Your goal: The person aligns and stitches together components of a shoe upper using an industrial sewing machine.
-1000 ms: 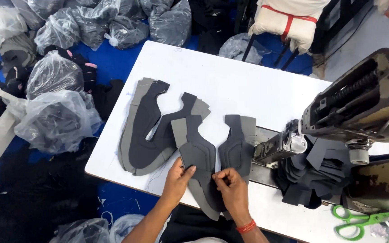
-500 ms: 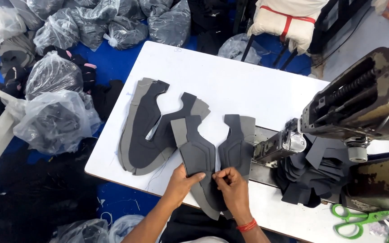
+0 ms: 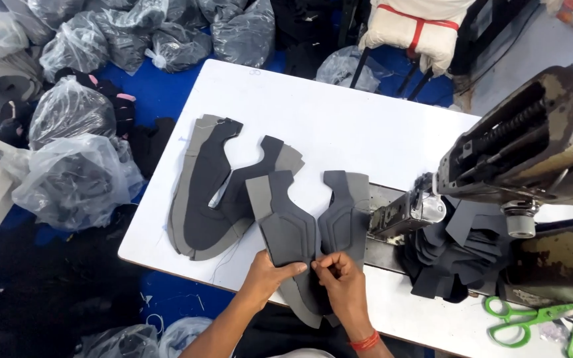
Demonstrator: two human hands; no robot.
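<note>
A dark grey U-shaped fabric piece lies on the white table just in front of me. My left hand presses flat on its left limb, fingers pointing right. My right hand pinches the inner edge of the piece near its bottom bend, fingers closed on the fabric; a red thread band circles that wrist. To the left sits a stack of similar grey cut pieces, fanned out.
A worn sewing machine stands at the right, with a heap of small dark pieces under its arm. Green scissors lie at the table's right front. Plastic bags of fabric crowd the blue floor to the left.
Both hands have shifted slightly along the fabric piece's lower bend, the right fingers closing more tightly on its inner edge. The stack and the machine have not moved.
</note>
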